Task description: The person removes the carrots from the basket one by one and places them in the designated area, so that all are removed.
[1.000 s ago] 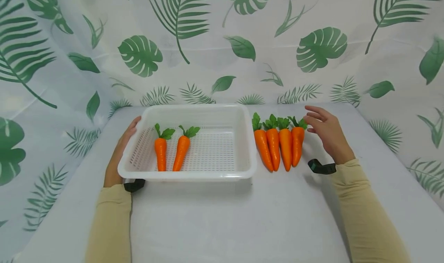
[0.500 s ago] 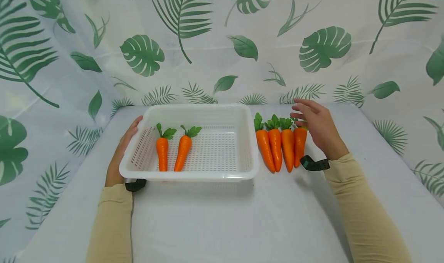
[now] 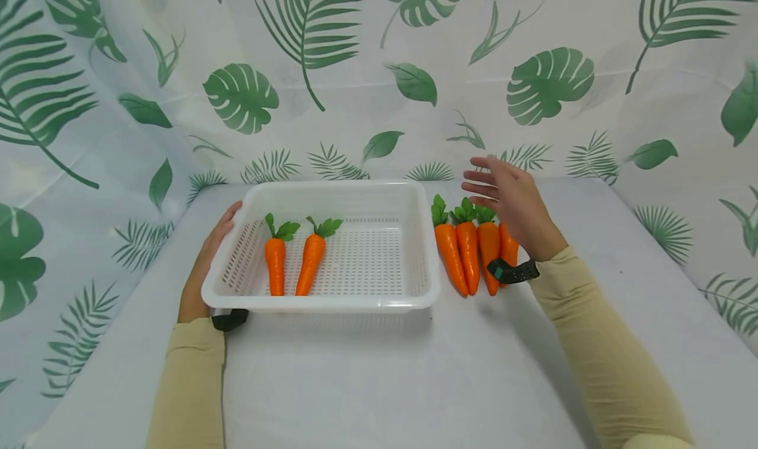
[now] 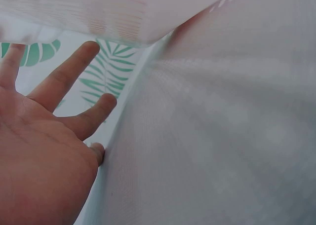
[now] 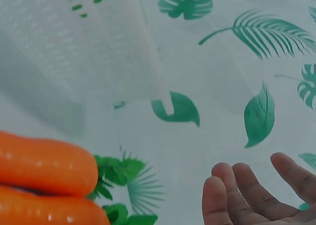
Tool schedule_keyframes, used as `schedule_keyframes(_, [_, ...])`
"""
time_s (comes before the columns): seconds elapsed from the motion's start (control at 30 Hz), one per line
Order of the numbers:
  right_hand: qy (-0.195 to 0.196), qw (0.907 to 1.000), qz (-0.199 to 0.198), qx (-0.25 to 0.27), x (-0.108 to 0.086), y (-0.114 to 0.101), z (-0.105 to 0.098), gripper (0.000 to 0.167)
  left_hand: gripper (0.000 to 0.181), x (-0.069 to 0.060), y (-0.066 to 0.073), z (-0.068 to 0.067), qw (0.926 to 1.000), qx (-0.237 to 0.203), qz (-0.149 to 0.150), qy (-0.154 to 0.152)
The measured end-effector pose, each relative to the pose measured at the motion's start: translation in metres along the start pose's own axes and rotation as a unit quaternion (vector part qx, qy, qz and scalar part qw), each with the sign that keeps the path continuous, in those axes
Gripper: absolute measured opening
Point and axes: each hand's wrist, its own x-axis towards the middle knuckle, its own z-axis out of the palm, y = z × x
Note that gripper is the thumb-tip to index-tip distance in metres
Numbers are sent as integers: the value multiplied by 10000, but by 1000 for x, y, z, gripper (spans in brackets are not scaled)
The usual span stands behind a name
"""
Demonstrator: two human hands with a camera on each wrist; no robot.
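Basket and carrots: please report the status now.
Left hand beside basket. Right hand empty, near four outside carrots. Two carrots inside. Possibly in the way: basket's right wall.

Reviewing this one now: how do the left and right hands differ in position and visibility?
The left hand lies along the left side of the basket, while the right hand is raised over the carrots. In the head view, the basket's rim partly hides the left hand; the right hand is in plain sight. Both have a black device at the wrist.
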Motion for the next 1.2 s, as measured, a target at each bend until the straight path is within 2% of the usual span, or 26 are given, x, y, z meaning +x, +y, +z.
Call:
schedule_keyframes(0.27, [-384,9979,-140,500,6,-13,22,69,53,-2,2,2,9981,436,-410,113])
schedule_keyframes(0.4, [-520,9962,-240,663,8,-18,34,68,52,-3,1,2,9988,329,-348,119])
schedule_keyframes(0.53, [-583,9956,-267,678,12,-24,45,67,45,-2,1,3,9998,-132,-101,70])
schedule_keyframes(0.63, [-659,9946,-319,740,13,-27,52,66,43,-1,1,4,9990,-456,-39,16])
schedule_keyframes(0.7, [-710,9941,-349,739,14,-30,57,65,43,-1,1,4,9988,-474,-87,25])
schedule_keyframes(0.87, [-793,9939,-334,693,15,-36,70,63,48,-2,3,5,9992,-178,-289,200])
schedule_keyframes(1.1, [-943,9931,-281,631,20,-40,91,61,44,-3,2,4,9987,-433,-196,176])
schedule_keyframes(1.2, [-963,9932,-241,615,22,-40,99,59,46,-3,2,3,9992,-309,-209,127])
